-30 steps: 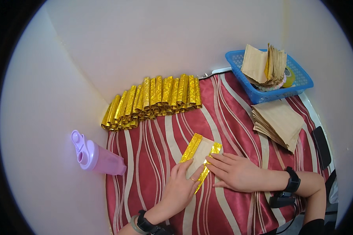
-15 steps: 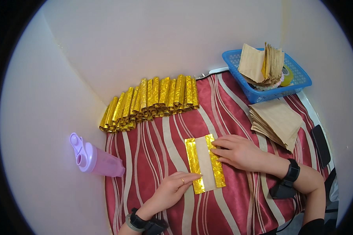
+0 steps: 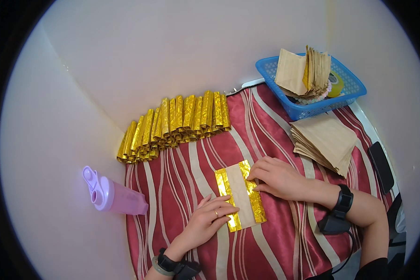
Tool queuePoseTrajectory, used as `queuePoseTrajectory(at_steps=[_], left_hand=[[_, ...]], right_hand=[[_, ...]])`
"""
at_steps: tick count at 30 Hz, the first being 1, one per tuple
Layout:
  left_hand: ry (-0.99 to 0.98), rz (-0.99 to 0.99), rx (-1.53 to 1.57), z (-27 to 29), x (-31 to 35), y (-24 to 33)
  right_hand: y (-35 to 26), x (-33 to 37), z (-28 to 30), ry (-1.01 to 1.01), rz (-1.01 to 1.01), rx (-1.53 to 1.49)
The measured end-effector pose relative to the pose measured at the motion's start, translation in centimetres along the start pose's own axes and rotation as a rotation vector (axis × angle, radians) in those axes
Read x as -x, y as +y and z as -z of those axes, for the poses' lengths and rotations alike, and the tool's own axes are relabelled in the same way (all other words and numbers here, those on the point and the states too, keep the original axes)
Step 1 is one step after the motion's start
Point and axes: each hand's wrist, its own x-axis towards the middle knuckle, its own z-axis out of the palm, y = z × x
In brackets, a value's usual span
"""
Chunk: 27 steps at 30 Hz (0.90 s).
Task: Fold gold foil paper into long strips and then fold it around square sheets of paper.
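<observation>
One sheet (image 3: 241, 198) with two gold strips (image 3: 255, 203) lies on the cloth (image 3: 172, 200). Around are one purple bottle (image 3: 126, 199), one blue basket (image 3: 305, 112), one paper stack (image 3: 330, 140), one black phone (image 3: 381, 167), and gold rolls (image 3: 189, 114) too overlapped to count. The left hand (image 3: 206, 218), slightly spread, touches the left strip; the right hand (image 3: 277, 178), fingers bent, touches the right; if it pinches, I cannot tell.

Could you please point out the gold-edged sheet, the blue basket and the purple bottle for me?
Gold-edged sheet (image 3: 242, 193): head view, on its tan middle strip.
Blue basket (image 3: 309, 111): head view, on its near wall.
Purple bottle (image 3: 128, 199): head view, on its body.
</observation>
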Motion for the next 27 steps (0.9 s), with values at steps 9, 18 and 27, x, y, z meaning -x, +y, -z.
queuePoseTrajectory(at_steps=[9, 18, 27], left_hand=[[-0.004, 0.031, -0.075, 0.0, 0.4, -0.4], [-0.048, -0.006, -0.174, -0.2, 0.7, -0.1], [0.035, 0.026, -0.205, -0.4, 0.9, 0.6]], right_hand=[[-1.1, 1.0, 2.4, -0.155, 0.119, 0.004], [-2.8, 1.6, 2.7, -0.342, 0.091, 0.08], [-3.3, 1.3, 2.1, -0.152, 0.248, 0.123]])
